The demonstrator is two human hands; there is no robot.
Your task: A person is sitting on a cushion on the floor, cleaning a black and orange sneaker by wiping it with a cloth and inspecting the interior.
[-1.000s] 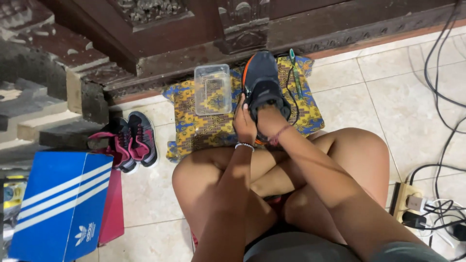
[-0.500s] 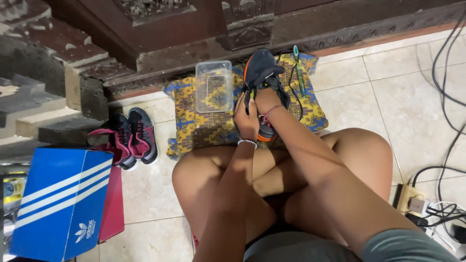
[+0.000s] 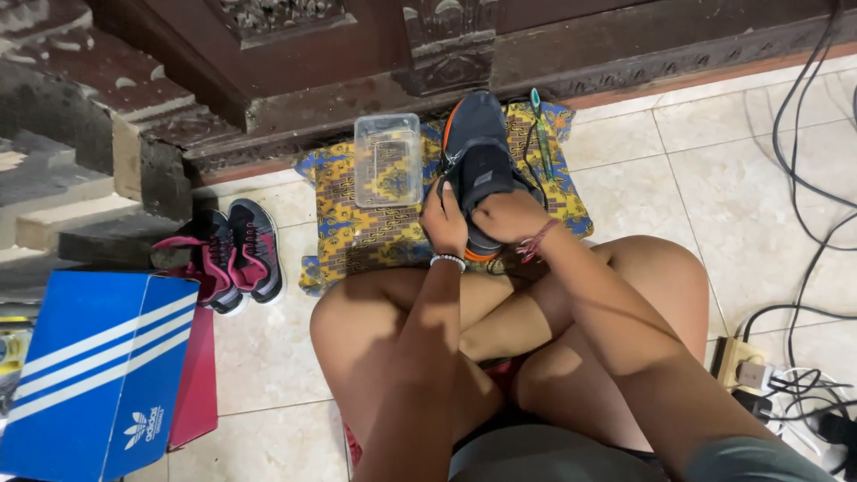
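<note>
Both hands clamp the dark shoe (image 3: pixel 478 165) on the patterned cloth (image 3: pixel 357 236), at 12 o'clock: left hand (image 3: pixel 444 219), right hand (image 3: pixel 509 214). Hold it steady; the laces seem loose.

A: How does your head view read for exposure?

B: You have soft, even indoor light. The tiles (image 3: pixel 705 178) are bright but not blown out. The carved wood (image 3: pixel 375 45) along the top goes dark and loses detail.

A: Shadows and sharpness?

B: Your legs (image 3: pixel 402 312) cast only faint shadows. Focus is sharp at centre, and the cables (image 3: pixel 803 178) bow slightly near the right edge.
</note>
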